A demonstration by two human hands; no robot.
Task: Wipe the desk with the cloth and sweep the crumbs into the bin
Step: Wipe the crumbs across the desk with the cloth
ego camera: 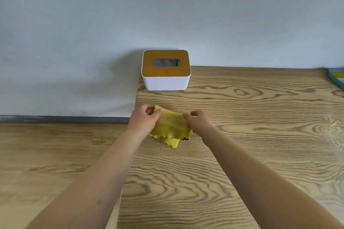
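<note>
A yellow cloth (172, 126) with a dark scalloped edge hangs between my two hands, just above the wood-grain desk (242, 163) near its left edge. My left hand (144, 119) pinches the cloth's upper left corner. My right hand (198, 120) pinches its upper right edge. The cloth's lower tip touches or nearly touches the desk. Pale crumbs (334, 132) are scattered on the desk at the far right. No bin is in view.
A white tissue box (166, 82) with a wooden lid stands at the desk's back left corner against the wall. A blue and yellow object (337, 77) lies at the back right edge. The wooden floor (46, 154) lies left of the desk.
</note>
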